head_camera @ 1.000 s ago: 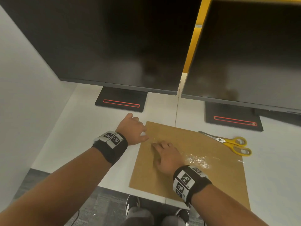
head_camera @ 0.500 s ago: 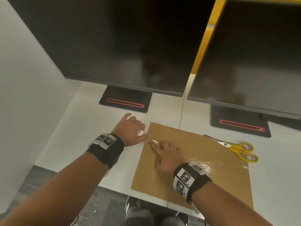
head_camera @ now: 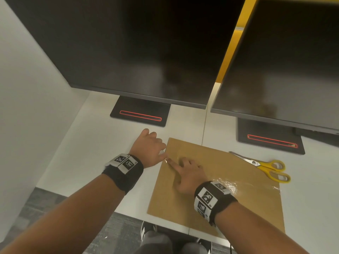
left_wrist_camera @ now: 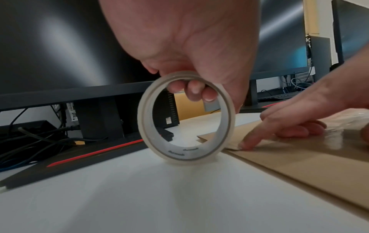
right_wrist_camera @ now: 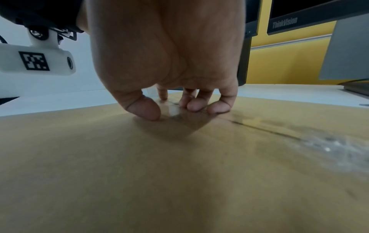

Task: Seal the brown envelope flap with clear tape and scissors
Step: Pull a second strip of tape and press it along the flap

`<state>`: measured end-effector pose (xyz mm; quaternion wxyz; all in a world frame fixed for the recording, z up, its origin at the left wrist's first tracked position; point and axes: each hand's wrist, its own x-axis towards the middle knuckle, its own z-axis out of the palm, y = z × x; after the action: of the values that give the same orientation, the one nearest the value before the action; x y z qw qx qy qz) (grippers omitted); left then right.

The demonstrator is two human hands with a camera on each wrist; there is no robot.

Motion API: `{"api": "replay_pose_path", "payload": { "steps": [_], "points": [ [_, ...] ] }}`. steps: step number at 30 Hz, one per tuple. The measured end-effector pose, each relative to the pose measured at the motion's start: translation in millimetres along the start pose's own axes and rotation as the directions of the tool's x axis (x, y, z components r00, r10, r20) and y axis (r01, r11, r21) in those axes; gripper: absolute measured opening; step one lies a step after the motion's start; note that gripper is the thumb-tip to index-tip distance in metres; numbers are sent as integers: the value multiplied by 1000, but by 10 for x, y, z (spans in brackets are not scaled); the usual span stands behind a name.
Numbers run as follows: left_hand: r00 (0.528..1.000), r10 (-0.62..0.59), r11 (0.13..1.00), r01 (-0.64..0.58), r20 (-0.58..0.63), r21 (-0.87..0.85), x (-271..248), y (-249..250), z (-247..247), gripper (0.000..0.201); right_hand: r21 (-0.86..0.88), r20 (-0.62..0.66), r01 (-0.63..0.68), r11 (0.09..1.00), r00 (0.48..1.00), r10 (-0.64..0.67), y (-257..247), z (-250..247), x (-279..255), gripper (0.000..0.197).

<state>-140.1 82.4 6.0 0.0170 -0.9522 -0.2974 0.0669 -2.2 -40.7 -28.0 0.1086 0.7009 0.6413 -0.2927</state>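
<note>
The brown envelope (head_camera: 174, 195) lies flat on the white desk, its near edge overhanging the front. A strip of clear tape (head_camera: 229, 184) runs across it, crinkled at the right end. My left hand (head_camera: 152, 143) grips the tape roll (left_wrist_camera: 185, 156), fingers curled through the ring, and stands it on the desk at the envelope's left edge. My right hand (head_camera: 183, 165) rests on the envelope, its index fingertip (left_wrist_camera: 246, 144) pressing the tape down near that edge, close to the roll. Yellow-handled scissors (head_camera: 266, 166) lie at the envelope's far right corner, untouched.
Two dark monitors (head_camera: 146, 52) overhang the back of the desk, their black stand bases (head_camera: 141, 114) just behind the envelope. A white partition (head_camera: 27, 107) closes the left side. Cables (left_wrist_camera: 30, 141) lie behind the monitors. The desk's front edge (head_camera: 91, 197) is near my wrists.
My right index finger has slid left along the tape toward the envelope's left edge. The left hand stays at that edge with the roll.
</note>
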Motion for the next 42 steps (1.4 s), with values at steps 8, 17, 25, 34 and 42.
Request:
{"api": "replay_pose_path", "payload": {
  "steps": [8,17,25,34,42],
  "points": [
    [997,39,999,-38,-65,25,-37,11,51,39,-60,38,7,998,999,-5,-18,-26,80,91],
    [993,53,996,-45,-102,76,-67,7,107,31,-61,67,28,998,997,-24,-16,-61,98,95],
    [991,92,994,-85,-102,68,-119,27,149,28,-84,92,12,996,996,-5,-45,-88,145,92],
    [965,-24,993,-7,261,117,-286,-107,-15,38,-41,57,26,999,998,-24,2,-73,99,97],
    [966,-129,981,90,226,174,-392,68,129,31,-55,86,12,998,996,-7,-15,-101,145,96]
  ]
}}
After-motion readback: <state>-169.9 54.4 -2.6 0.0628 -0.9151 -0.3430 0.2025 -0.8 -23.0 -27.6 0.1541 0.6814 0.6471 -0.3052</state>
